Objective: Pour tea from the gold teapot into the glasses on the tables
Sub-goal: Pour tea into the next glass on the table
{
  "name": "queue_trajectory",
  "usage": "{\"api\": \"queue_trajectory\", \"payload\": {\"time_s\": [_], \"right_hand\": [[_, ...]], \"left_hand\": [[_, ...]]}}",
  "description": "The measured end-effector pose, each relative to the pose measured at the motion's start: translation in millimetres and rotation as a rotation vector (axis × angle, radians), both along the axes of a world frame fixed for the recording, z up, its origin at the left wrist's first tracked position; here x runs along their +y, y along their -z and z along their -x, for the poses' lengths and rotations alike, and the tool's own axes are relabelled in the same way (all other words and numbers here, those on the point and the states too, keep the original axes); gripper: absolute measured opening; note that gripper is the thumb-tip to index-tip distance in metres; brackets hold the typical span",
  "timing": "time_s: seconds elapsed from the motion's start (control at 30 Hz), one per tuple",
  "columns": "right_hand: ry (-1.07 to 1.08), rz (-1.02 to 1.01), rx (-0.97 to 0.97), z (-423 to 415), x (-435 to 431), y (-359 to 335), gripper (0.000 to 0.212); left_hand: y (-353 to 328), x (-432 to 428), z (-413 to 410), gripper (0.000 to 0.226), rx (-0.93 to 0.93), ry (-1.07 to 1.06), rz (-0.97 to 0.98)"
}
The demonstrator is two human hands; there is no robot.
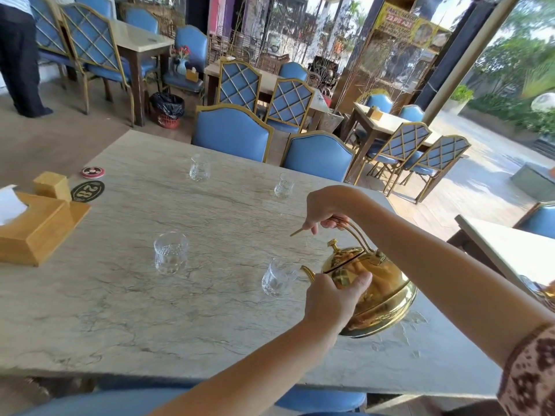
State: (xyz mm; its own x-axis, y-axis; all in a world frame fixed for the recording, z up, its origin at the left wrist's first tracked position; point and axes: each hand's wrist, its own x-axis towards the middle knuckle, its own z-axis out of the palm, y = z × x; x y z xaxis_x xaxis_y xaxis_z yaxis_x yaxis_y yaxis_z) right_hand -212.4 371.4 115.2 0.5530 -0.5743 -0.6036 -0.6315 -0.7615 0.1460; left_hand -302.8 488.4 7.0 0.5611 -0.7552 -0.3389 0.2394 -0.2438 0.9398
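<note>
A gold teapot is tilted to the left above the marble table, its spout at the rim of a clear glass. My right hand grips the teapot's handle from above. My left hand presses against the front of the pot's body near the spout. A second glass stands to the left. Two more glasses stand at the far side. All look clear; I cannot tell whether tea is flowing.
A wooden tissue box and a small wooden block sit at the table's left edge, beside a round number-28 disc and a red coaster. Blue chairs line the far side. Another table is on the right. A person stands far left.
</note>
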Motion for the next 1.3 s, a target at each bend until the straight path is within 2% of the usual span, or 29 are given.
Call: {"api": "queue_trajectory", "payload": {"time_s": [0.43,0.5,0.57,0.7,0.87,1.03,1.13,1.3], "right_hand": [[0.027,-0.004,0.004,-2,-1,5,0.035],[0.045,-0.013,-0.009,0,-2,8,0.035],[0.066,-0.026,-0.037,3,-3,11,0.034],[0.139,-0.063,-0.115,13,-5,23,0.031],[0.331,-0.164,-0.259,43,-11,44,0.03],[0.478,-0.177,-0.443,86,-17,53,0.023],[0.527,-0.161,-0.522,107,-27,34,0.023],[0.544,-0.11,-0.593,137,-53,-4,0.024]], "left_hand": [[-1,-1,-7,0.06,0.061,0.074,-0.043],[-2,1,-8,0.051,0.061,0.083,-0.054],[0,2,-9,0.03,0.058,0.098,-0.063],[10,7,-7,0.027,0.038,0.144,-0.057],[41,12,-5,0.052,-0.085,0.187,-0.087],[51,12,-4,0.093,-0.272,0.275,-0.13],[39,-3,-5,0.102,-0.415,0.327,-0.165],[18,-40,4,0.113,-0.431,0.444,-0.118]]}}
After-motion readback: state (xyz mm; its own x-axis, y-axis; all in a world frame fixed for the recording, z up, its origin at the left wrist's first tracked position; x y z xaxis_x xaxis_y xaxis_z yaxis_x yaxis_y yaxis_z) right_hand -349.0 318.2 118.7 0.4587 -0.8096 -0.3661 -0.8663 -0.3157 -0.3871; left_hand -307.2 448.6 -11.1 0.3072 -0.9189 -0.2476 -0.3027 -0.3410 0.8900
